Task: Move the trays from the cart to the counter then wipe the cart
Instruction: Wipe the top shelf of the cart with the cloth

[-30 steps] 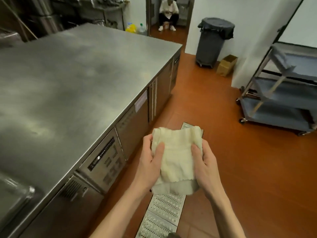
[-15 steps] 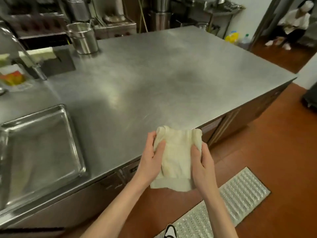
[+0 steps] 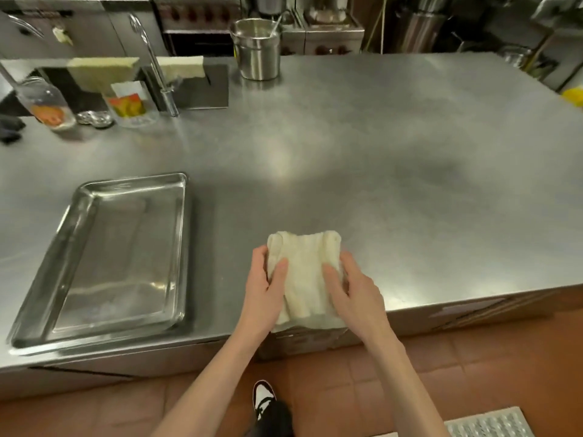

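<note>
I hold a folded cream cloth (image 3: 304,279) between both hands over the front edge of the steel counter (image 3: 394,184). My left hand (image 3: 263,291) grips its left side, thumb on top. My right hand (image 3: 353,288) grips its right side the same way. A shallow steel tray (image 3: 47,298) lies flat on the counter to the left of my hands, with nothing in it. The cart is out of view.
At the counter's back stand a steel pot (image 3: 257,48), a tap (image 3: 154,64) over a sink with cloths on its rim, a bottle (image 3: 47,105) and a packet (image 3: 129,105). Red tile floor (image 3: 473,367), my shoe (image 3: 263,398) and a floor grate (image 3: 492,424) lie below.
My view has swung left from the cart and floor to face the counter. The cloth, still held by both hands, now sits over the counter's front edge; the tray has come fully into view.
</note>
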